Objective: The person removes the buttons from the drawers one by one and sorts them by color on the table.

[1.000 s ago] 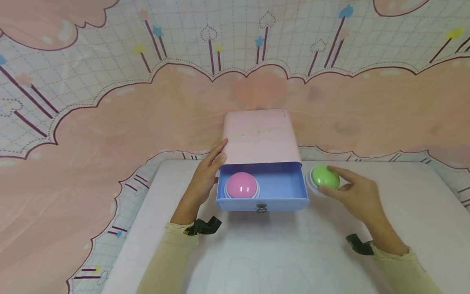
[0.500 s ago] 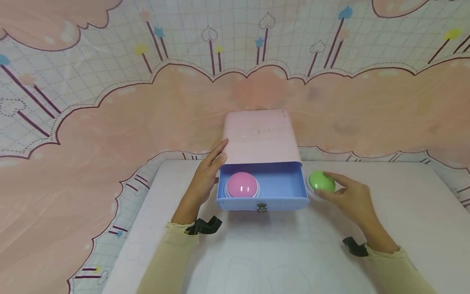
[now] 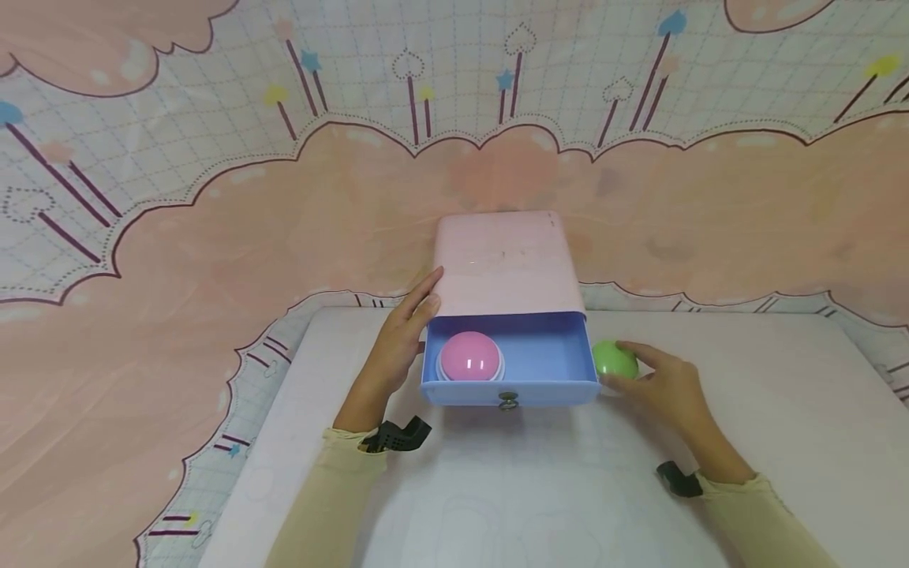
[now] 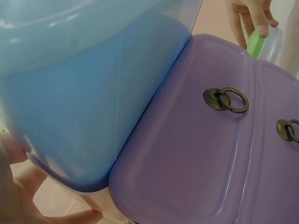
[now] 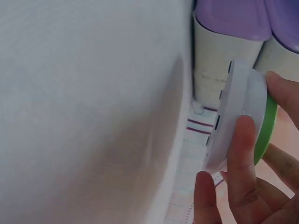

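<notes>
A small chest with a pink top (image 3: 507,268) stands on the table, its blue drawer (image 3: 465,394) pulled out. Inside the drawer, on the left, sits a pink domed push button (image 3: 470,356) with a white base. My left hand (image 3: 392,343) rests along the chest's left side, fingers extended. Between thumb and fingers, my right hand (image 3: 671,386) holds a green domed push button (image 3: 614,360) just right of the drawer. In the right wrist view its white base (image 5: 238,98) is turned sideways, above the table, and the dome is mostly hidden.
Two purple drawer fronts (image 4: 182,130) with brass ring pulls (image 4: 236,100) stay flush beneath the blue drawer. The white table (image 3: 511,497) stretches in front and to both sides. A patterned cloth (image 3: 341,205) hangs close behind the chest.
My right hand has moved left and slightly toward me with the green push button, bringing it beside the drawer's right wall. The left hand keeps its place on the chest.
</notes>
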`<action>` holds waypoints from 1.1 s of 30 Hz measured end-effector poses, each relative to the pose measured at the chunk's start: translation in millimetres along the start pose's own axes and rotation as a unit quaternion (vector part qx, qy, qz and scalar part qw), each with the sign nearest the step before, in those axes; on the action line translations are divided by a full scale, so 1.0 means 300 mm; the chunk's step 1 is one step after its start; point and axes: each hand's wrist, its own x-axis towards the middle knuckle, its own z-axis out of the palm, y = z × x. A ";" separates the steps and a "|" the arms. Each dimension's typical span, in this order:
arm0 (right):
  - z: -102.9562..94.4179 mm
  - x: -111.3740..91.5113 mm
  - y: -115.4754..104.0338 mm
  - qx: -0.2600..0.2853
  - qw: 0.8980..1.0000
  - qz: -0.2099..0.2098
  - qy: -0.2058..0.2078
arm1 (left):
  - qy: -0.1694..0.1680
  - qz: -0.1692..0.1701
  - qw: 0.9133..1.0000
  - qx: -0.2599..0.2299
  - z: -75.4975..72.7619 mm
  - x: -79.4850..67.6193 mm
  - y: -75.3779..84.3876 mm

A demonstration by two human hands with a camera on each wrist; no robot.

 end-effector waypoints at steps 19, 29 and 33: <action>0.034 -0.005 0.002 -0.012 0.998 0.029 -0.062 | 0.000 0.001 1.000 0.002 -0.001 0.006 -0.010; 0.040 -0.006 0.006 -0.023 0.997 0.026 -0.068 | 0.000 -0.001 1.000 0.003 -0.001 0.004 -0.007; 0.044 -0.005 0.006 -0.030 0.997 0.023 -0.067 | -0.001 0.000 1.000 0.003 -0.002 0.004 -0.007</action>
